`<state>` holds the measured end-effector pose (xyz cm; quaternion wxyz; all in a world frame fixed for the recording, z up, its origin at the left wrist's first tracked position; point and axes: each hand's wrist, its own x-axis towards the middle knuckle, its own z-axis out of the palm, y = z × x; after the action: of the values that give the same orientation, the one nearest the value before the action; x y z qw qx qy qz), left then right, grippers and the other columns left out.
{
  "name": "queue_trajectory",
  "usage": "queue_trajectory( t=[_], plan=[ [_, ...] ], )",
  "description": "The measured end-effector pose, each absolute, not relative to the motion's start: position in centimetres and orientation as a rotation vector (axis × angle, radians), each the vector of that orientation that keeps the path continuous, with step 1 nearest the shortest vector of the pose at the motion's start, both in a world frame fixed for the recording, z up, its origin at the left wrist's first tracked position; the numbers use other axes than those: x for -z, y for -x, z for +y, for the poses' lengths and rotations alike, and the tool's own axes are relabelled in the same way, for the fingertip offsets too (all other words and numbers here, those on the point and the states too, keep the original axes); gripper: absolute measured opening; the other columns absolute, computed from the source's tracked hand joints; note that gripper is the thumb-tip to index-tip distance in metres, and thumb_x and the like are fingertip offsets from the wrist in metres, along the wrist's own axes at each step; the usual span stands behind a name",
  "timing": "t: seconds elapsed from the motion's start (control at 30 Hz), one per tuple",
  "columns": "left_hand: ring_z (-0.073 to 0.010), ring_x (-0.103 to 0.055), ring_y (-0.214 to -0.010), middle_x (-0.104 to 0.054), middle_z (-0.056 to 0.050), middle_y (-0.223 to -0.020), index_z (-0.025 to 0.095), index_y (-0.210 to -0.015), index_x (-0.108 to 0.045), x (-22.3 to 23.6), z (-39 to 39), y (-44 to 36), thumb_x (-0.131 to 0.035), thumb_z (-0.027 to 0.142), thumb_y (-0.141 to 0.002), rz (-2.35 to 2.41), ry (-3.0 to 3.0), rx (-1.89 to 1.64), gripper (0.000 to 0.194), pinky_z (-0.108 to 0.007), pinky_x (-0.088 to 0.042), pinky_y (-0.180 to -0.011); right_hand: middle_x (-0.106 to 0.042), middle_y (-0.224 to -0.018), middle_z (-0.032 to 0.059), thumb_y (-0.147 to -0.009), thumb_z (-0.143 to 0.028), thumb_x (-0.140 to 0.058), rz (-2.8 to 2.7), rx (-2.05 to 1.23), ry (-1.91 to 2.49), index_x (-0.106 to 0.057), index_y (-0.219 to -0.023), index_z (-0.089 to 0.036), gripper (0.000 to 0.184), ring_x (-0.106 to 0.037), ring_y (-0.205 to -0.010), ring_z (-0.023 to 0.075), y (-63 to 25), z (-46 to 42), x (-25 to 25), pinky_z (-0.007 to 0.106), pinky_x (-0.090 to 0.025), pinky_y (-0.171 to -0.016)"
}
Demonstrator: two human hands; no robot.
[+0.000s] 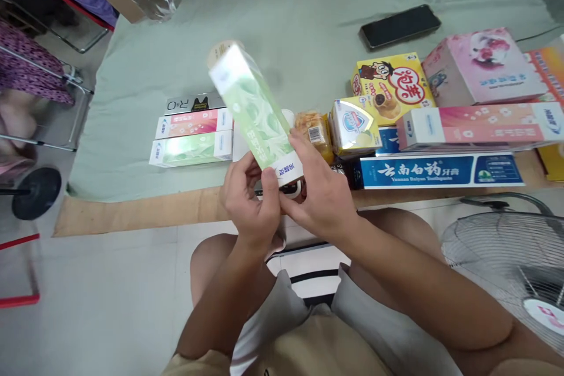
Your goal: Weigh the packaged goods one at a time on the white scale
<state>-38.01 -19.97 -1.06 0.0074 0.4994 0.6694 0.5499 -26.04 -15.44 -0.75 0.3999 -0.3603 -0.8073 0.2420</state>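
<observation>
Holding a long, glossy green-and-white cardboard box [259, 114] slanted above pale-green fabric cloth [308, 23], with left hand [250, 202] and right hand [326, 197] clamped on its lower end, probably light, contents unseen, stiff but crushable, slick, best pinched gently along the side edges.

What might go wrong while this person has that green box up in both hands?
The tilted green box is held only near its lower end by the left hand and right hand, so the far end could swing or slip.

The right hand is close to the yellow soap box and might knock it.

The long blue box lies along the front edge of the table, so a bump could send it to the floor.
</observation>
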Motion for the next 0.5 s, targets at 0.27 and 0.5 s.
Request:
queue_trajectory(
  t=[0.27,0.5],
  plan=[
    [-0.0219,-0.067,-0.090,-0.061,-0.006,-0.097,0.031,-0.126,-0.065,-0.1,-19.5,33.4,-0.057,0.044,-0.098,1.491,-1.837,-1.993,0.032,-0.039,-0.060,-0.075,-0.065,-0.129,0.0067,-0.092,-0.041,-0.072,-1.673,-0.521,0.750,-0.052,-0.131,-0.029,0.045,-0.068,-0.122,0.0250,20.3,-13.3,-3.9,0.045,-0.059,-0.107],
    [-0.0170,-0.064,-0.098,-0.057,-0.006,-0.118,0.029,-0.131,-0.057,0.7,-16.8,31.4,-0.066,0.043,-0.092,1.378,-1.603,-1.980,0.042,-0.028,-0.057,-0.076,-0.070,-0.124,0.0107,-0.076,-0.063,-0.084,-1.831,-0.656,0.882,-0.064,-0.136,-0.035,0.069,-0.070,-0.115,0.0318,3.6,-13.4,-3.8,0.052,-0.062,-0.093]
  ],
)
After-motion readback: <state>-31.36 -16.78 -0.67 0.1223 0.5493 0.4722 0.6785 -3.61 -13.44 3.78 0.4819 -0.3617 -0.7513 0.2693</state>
